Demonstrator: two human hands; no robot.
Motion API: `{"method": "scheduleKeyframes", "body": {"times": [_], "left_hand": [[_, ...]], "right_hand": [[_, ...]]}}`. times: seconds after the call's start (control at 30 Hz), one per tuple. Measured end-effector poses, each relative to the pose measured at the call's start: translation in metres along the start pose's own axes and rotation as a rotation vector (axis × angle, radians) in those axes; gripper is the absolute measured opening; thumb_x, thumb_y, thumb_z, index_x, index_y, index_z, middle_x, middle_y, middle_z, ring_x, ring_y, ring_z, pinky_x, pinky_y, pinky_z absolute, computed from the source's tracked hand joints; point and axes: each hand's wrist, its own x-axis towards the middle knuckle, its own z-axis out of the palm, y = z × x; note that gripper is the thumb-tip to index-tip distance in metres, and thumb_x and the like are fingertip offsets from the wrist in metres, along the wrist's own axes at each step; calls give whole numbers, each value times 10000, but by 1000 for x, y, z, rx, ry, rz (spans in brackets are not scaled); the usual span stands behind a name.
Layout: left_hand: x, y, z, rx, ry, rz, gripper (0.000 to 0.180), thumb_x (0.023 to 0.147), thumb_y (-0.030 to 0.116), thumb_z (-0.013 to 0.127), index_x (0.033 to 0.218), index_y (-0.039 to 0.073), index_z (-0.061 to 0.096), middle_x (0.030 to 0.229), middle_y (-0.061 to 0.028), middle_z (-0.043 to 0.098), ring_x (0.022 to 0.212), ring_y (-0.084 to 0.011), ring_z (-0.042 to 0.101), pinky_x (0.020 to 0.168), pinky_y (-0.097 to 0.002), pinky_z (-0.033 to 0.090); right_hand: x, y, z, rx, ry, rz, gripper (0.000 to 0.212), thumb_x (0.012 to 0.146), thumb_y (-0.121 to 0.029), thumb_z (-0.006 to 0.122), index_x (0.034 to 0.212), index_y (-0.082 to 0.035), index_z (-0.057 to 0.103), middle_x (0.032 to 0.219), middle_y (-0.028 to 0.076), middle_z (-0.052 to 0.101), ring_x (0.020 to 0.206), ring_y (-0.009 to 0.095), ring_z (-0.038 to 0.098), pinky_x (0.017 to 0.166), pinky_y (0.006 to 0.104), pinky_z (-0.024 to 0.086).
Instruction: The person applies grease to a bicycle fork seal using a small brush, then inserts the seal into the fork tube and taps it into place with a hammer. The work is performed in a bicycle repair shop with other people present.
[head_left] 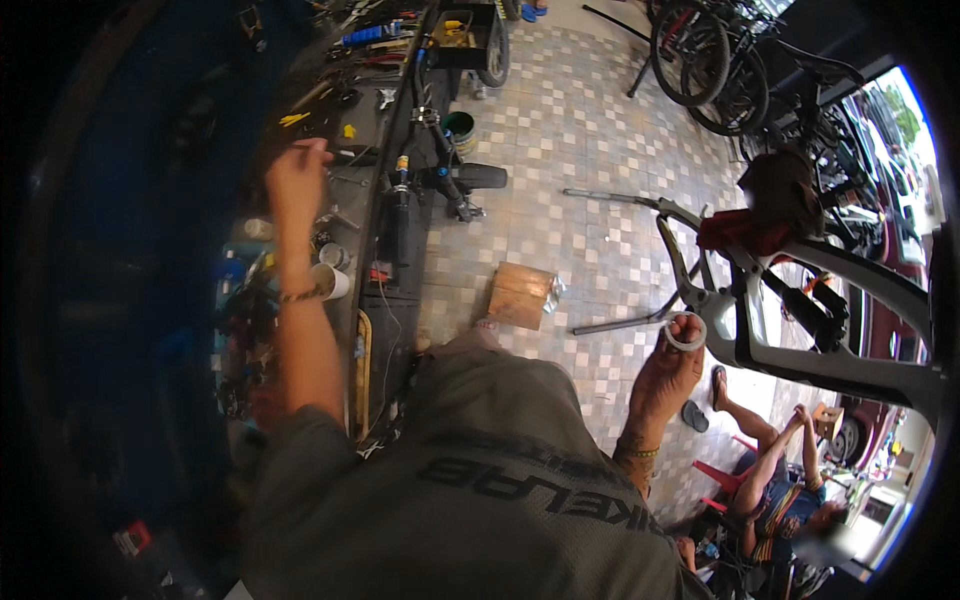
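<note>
My right hand (pixel 667 372) is raised beside a grey-white bicycle frame (pixel 830 367). Its fingers are closed on a pale ring (pixel 684 345), with fingertips showing through the hole. What kind of ring it is, I cannot tell. Over the cluttered workbench (pixel 345 205) at the left, my left hand (pixel 297 175) is stretched out, slightly blurred. Its fingers are bunched; anything between them is too small to make out. Yellow pieces (pixel 348 131) and loose tools lie near its fingertips. A white cup (pixel 330 281) stands beside my left wrist. A red cloth (pixel 728 230) hangs on the frame.
A bicycle fork (pixel 405 180) juts along the bench edge, with a bucket (pixel 459 127) beside it. Stand legs (pixel 615 325) cross the tiled floor, near a wooden board (pixel 518 294). Bicycles (pixel 710 70) stand at far right. Another person (pixel 785 500) sits at lower right.
</note>
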Motion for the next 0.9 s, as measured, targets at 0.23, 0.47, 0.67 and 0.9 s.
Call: {"method": "scheduleKeyframes", "body": {"times": [0.23,0.47,0.67,0.9], "left_hand": [[1,-38,-4,320,-4,-124,281,930,273,662,971,13,761,819,-167,757,866,-388,740,804,-457,552],[-15,-49,-49,456,-96,-195,262,970,216,621,942,-10,751,742,-119,746,661,-185,709,635,-343,528],[-69,-86,-44,413,-369,-195,246,973,171,651,1045,-41,751,851,-168,777,784,-265,764,725,-384,564],[-78,-88,-19,585,-406,-175,346,993,295,651,1121,-4,766,1078,-216,764,1008,-354,735,885,-436,550]], "right_hand": [[11,-22,-13,-59,59,-80,286,1065,-147,616,1260,62,636,1194,150,707,1064,171,698,972,281,568],[-1,-30,-19,-226,135,-2,246,1074,-238,563,1207,-34,594,1122,23,583,1052,110,541,978,293,403],[1,-23,-7,-228,126,19,284,1079,-242,562,1256,-23,599,1156,37,597,1064,114,554,987,293,416],[5,-6,-16,-357,102,-27,296,1092,-277,550,1256,-41,623,1177,37,622,998,93,579,914,283,470]]}}
